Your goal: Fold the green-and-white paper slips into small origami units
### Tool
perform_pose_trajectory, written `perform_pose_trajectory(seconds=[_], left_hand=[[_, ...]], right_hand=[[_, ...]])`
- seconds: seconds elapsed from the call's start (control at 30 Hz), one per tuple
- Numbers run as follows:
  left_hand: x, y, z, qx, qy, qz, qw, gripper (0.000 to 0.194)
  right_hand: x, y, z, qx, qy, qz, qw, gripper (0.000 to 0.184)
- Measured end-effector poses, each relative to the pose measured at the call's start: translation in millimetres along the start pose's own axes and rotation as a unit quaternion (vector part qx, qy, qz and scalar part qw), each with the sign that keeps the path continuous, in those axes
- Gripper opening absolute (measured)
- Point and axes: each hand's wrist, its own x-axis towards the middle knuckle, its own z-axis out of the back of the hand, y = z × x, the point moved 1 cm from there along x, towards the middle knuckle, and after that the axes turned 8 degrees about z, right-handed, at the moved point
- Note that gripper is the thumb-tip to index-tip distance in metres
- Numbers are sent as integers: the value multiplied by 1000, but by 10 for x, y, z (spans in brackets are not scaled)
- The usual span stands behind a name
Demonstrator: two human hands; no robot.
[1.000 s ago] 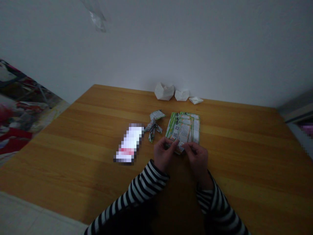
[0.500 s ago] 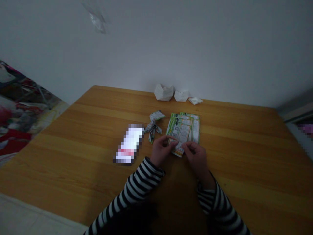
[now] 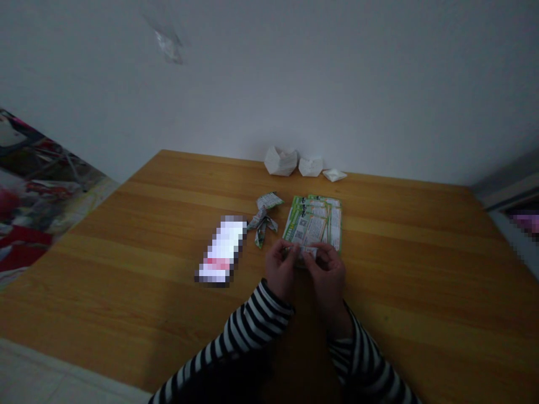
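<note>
Between my two hands is a small folded piece of printed paper (image 3: 310, 251), partly covered by the fingers. My left hand (image 3: 281, 272) pinches its left side with thumb and forefinger. At the other side, my right hand (image 3: 329, 275) grips it with thumb and fingers closed. Both hands are just over the near end of a fanned pile of green-and-white printed leaflets (image 3: 314, 227). Left of the pile lie folded printed-paper pieces, one shaped like a boat or pouch (image 3: 269, 200) and a pointed, many-armed piece (image 3: 263, 221) nearer to me.
A pixelated, bright-screened phone (image 3: 222, 249) lies left of my hands. Along the wall stand three white folded-paper shapes: a large one (image 3: 280, 162), a middle one (image 3: 310, 166) and a flat boat-like one (image 3: 335, 175). Everything rests on a wooden table (image 3: 126, 241).
My hands have drawn closer together and slightly nearer to me, with the paper now pinched between both thumbs. The leaflets and folded pieces stay in place.
</note>
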Motion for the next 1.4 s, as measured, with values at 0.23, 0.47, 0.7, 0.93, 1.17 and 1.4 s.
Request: perform_pose_trajectory(seconds=[0.23, 0.47, 0.7, 0.93, 1.17, 1.4], left_hand=[[-51, 13, -48, -80, 22, 34, 996, 28], [-25, 6, -29, -118, 46, 61, 990, 27], [-111, -76, -114, -19, 66, -16, 998, 24], [-96, -84, -87, 95, 97, -28, 990, 38], [115, -15, 37, -5, 86, 58, 995, 38], [132, -94, 86, 57, 199, 66, 976, 45]], right_hand=[[-81, 26, -113, 7, -5, 15, 1000, 45], [-148, 15, -130, -76, 15, 60, 995, 45], [-118, 67, 30, -266, 30, 268, 925, 39], [53, 92, 192, -436, 162, 395, 792, 33], [63, 173, 164, -468, 175, 450, 740, 26], [83, 159, 241, -381, 96, 405, 825, 15]])
